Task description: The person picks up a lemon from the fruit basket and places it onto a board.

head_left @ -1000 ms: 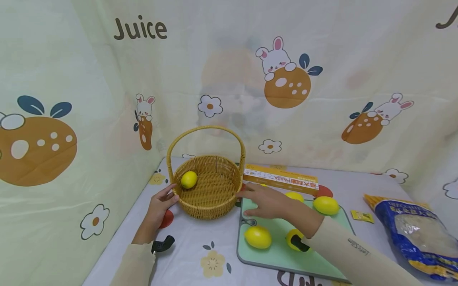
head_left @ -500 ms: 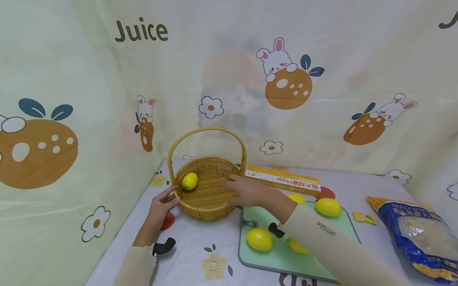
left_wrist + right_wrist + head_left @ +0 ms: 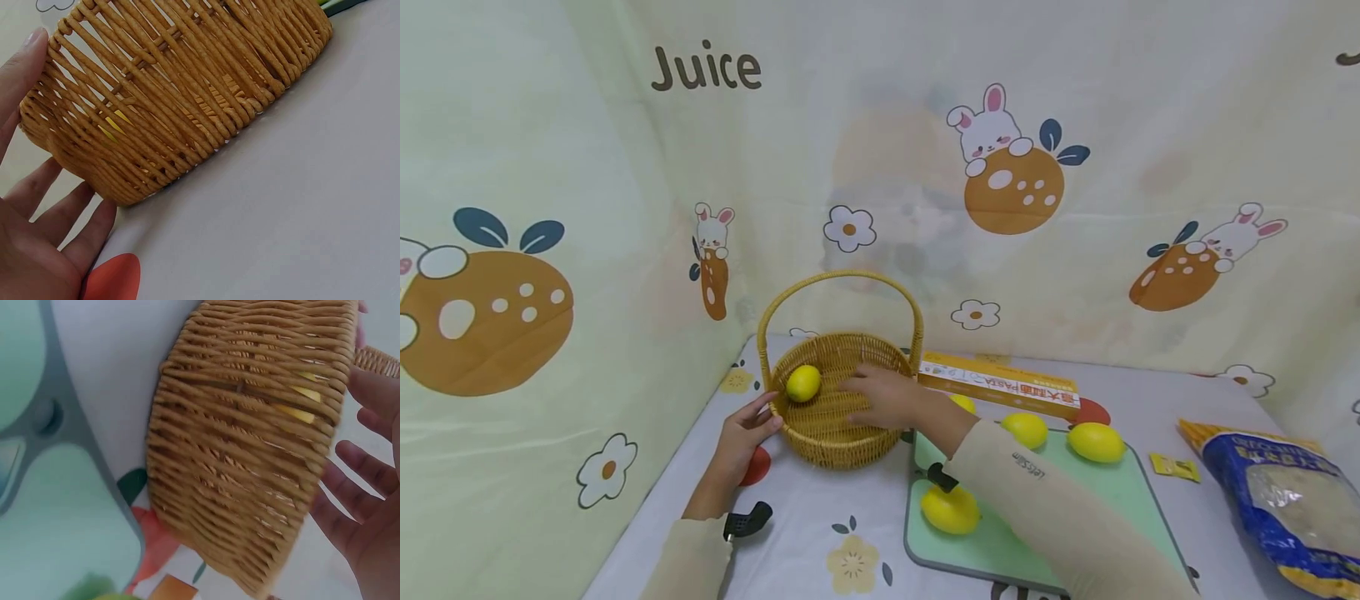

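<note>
A round wicker basket (image 3: 838, 446) with a tall arched handle stands at the back of the table. One lemon (image 3: 803, 383) lies inside it, against the left wall; its yellow shows through the weave in both wrist views. My left hand (image 3: 741, 437) holds the basket's left side, thumb at the rim and fingertips against the woven wall (image 3: 162, 100). Over the basket's right rim reaches my right hand (image 3: 883, 396), fingers spread above the bare woven floor and holding nothing. In the right wrist view that hand (image 3: 369, 506) is beside the rim.
To the right, a green cutting board (image 3: 1075, 500) carries several lemons, among them a front one (image 3: 951, 510). Behind it lies a pasta box (image 3: 1000, 383). A small yellow packet (image 3: 1175, 467) and a blue bag (image 3: 1285, 508) lie farther right.
My right hand has moved left from the basket's right rim to over its inside. The left hand stays on the left side. The head view has shifted slightly.
</note>
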A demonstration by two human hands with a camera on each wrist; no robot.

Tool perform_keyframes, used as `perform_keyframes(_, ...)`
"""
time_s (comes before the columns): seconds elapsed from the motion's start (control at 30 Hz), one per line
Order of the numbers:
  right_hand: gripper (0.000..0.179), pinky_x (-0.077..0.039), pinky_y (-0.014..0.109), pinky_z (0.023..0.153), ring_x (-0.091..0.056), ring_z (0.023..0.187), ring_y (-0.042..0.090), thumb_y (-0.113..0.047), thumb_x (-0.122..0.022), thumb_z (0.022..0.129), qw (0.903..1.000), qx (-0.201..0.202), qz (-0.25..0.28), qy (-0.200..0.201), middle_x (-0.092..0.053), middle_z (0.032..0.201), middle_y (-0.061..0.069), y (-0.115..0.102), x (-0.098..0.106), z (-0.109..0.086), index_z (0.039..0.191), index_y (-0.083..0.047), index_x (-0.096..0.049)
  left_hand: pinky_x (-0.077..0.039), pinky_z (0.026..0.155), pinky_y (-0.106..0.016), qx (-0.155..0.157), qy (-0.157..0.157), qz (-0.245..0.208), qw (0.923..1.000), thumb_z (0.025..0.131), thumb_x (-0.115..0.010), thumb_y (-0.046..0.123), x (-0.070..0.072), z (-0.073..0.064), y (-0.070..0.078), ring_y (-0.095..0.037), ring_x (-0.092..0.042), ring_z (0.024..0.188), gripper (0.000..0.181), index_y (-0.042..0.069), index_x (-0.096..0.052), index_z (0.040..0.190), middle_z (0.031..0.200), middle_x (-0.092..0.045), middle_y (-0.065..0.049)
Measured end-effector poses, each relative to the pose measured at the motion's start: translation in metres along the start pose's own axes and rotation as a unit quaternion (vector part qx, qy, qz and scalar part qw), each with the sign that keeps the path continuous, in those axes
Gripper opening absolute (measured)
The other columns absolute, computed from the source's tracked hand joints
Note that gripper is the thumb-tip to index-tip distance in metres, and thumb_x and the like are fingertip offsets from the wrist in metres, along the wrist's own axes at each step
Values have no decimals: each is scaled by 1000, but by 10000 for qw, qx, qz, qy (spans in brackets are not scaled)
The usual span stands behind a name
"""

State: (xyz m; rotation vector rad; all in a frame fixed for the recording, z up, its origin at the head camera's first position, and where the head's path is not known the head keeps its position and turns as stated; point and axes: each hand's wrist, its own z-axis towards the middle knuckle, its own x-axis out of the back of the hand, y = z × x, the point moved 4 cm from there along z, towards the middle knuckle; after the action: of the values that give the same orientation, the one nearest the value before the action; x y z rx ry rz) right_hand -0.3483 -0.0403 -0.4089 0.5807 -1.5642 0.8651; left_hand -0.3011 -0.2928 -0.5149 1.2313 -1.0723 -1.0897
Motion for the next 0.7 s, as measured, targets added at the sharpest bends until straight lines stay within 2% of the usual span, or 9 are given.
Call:
perform_keyframes(0.23,57,-37,44,106,-42,131,28,-40,-62,95,9995,-226,171,-146,-37,149,13,-1,-12,20,147,-24,-45,-39,103,-32,105,-31,46,9999,88,-74,17,0,-1,2,-23,-46,131,55,13,-54,140,148,-44,-3)
perform_keyframes(0.7,54,-36,43,108,-42,132,26,-34,-63,95,9988,-371,176,-271,-38,149,12,2,-25,53,145,-20,-47,-38,104,-36,65,-9,22,10000,85,-78,23,0,1,1,-23,-47,130,60,12,-55,139,147,-45,-4)
